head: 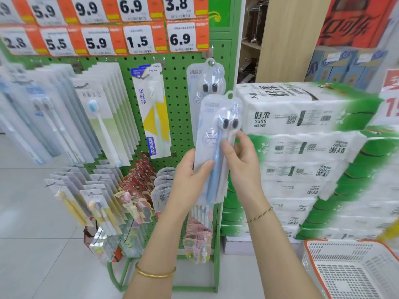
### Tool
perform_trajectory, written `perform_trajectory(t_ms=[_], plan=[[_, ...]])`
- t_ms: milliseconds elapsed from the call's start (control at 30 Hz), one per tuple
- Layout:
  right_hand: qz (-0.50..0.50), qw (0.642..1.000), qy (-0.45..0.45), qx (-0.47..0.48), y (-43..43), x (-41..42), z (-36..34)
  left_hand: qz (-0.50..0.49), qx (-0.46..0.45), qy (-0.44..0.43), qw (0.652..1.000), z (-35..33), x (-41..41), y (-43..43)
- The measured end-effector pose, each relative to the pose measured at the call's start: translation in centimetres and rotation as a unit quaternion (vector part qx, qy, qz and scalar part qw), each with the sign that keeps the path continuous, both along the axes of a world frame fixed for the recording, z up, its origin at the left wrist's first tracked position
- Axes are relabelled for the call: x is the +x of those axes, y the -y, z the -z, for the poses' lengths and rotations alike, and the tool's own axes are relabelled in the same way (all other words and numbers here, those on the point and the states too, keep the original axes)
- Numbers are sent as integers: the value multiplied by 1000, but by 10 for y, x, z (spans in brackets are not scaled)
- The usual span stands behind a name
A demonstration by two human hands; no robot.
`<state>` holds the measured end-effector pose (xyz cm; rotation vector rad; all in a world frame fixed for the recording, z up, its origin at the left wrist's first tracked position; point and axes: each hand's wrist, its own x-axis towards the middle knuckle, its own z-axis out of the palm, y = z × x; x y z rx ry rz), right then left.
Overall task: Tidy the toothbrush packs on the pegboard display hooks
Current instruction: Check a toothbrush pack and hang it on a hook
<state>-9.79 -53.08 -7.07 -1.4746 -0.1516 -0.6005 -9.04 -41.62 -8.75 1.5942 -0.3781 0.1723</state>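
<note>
Green pegboard (179, 100), head view only: a clear twin-brush toothbrush pack (212, 134) is held upright in front of the board's right edge, off any hook, its hang hole free in the air. Left hand (190, 169) grips the pack's lower left edge, thumb across the front. Right hand (241, 160) pinches the right side near the brush necks, thumb in front, fingers curled behind. A matching pack (205, 83) hangs on the hook just above and behind. FROG pack (153, 108) and the rows further left hang roughly in line, as do the lower rows. Judgement: mid-task; this pack is not yet rehung, likely goes on the matching hook. Tissue packs (302, 117) are stacked right, white basket (349, 268) on the floor.
</note>
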Motion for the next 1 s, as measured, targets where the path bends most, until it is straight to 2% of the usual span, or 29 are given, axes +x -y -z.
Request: perform_trajectory(t_ms=[200, 434, 567, 767, 1001], plan=[[49, 995, 53, -65, -3, 22, -33, -34, -30, 49, 998, -37, 17, -2], [46, 996, 56, -59, -4, 34, -43, -33, -21, 58, 998, -47, 26, -2], [51, 997, 38, -50, -4, 46, -38, -38, 0, 53, 998, -45, 36, -2], [74, 994, -4, -76, -4, 81, -34, -137, 24, 35, 990, -38, 51, -3], [79, 992, -11, -98, -2, 114, -38, -146, 46, 33, 988, -38, 57, -9]])
